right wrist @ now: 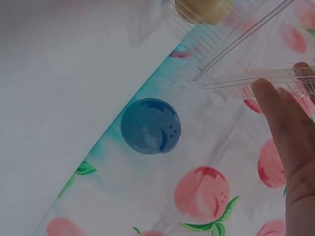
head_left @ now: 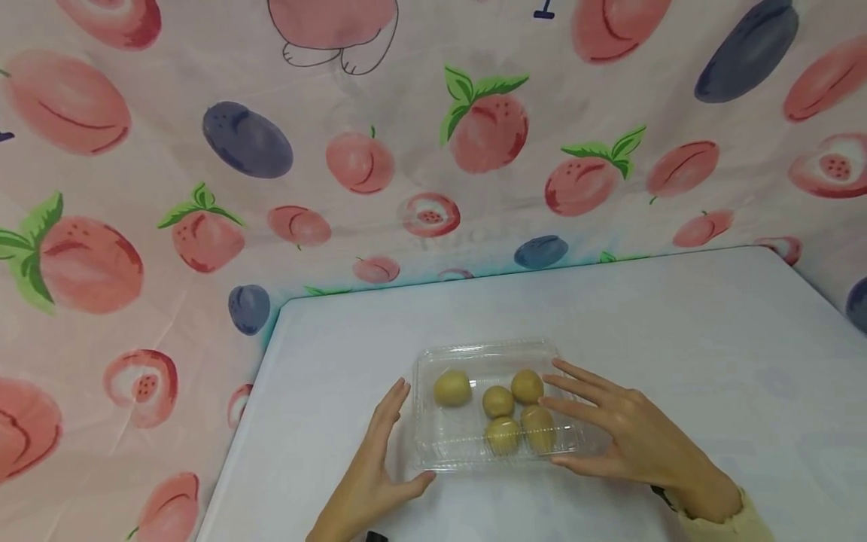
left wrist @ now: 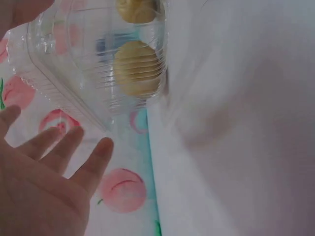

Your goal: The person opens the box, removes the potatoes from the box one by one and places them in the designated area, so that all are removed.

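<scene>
A clear plastic clamshell box [head_left: 440,352] lies on the white table, with several yellow-green, round, fruit-like things [head_left: 451,388] inside. My left hand [head_left: 369,467] is at its left side, fingers extended and thumb pointing toward the near left corner. In the left wrist view, the spread fingers [left wrist: 96,164] are beside the box's wall, holding nothing. My right hand [head_left: 630,429] reaches over the right end, fingers spread and thumb by the near corner. In the right wrist view, one fingertip [right wrist: 262,84] touches a lid edge, and a gap shows between lid and base there.
The white table [head_left: 684,324] extends around the box. A fruit-print cloth [head_left: 379,98] hangs behind it and along the left side. A dark band sits at the right wrist, above a pale sleeve [head_left: 728,519].
</scene>
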The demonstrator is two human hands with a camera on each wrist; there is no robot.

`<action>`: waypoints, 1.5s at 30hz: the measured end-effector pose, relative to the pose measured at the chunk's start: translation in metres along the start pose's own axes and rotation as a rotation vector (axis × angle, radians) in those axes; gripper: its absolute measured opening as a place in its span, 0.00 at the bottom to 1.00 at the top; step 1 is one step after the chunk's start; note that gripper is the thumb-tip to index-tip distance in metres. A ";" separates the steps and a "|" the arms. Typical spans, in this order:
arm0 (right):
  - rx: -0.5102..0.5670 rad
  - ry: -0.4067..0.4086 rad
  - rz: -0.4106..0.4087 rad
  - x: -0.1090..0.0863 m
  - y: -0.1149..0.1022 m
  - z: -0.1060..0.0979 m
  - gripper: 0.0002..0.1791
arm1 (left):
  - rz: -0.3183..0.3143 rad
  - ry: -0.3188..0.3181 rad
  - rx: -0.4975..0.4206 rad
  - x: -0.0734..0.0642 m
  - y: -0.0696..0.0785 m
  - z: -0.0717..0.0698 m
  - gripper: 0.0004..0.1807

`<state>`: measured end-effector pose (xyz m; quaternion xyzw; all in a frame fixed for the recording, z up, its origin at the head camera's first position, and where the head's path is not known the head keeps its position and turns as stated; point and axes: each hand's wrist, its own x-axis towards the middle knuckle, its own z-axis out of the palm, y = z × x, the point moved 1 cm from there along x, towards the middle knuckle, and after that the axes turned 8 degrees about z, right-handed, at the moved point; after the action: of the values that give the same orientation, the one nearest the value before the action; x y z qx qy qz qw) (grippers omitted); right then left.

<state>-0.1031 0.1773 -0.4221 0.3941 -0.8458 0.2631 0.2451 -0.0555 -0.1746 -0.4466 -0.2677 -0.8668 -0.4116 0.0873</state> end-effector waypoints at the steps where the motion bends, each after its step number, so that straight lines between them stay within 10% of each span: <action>1: 0.003 0.001 -0.002 0.000 0.000 0.000 0.36 | 0.018 -0.005 0.037 0.001 0.001 -0.001 0.62; 14: 0.041 0.022 -0.017 -0.002 0.003 0.004 0.34 | 0.138 -0.104 0.191 0.014 0.004 0.000 0.41; 33: 0.037 0.028 -0.028 0.000 0.002 0.004 0.33 | 0.602 0.111 0.396 0.015 0.002 0.006 0.16; 45: 0.058 0.031 -0.037 0.002 0.004 0.002 0.32 | 0.528 0.095 0.349 0.016 0.009 0.008 0.22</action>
<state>-0.1076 0.1766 -0.4234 0.4124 -0.8265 0.2890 0.2515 -0.0630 -0.1573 -0.4401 -0.4448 -0.8198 -0.2320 0.2760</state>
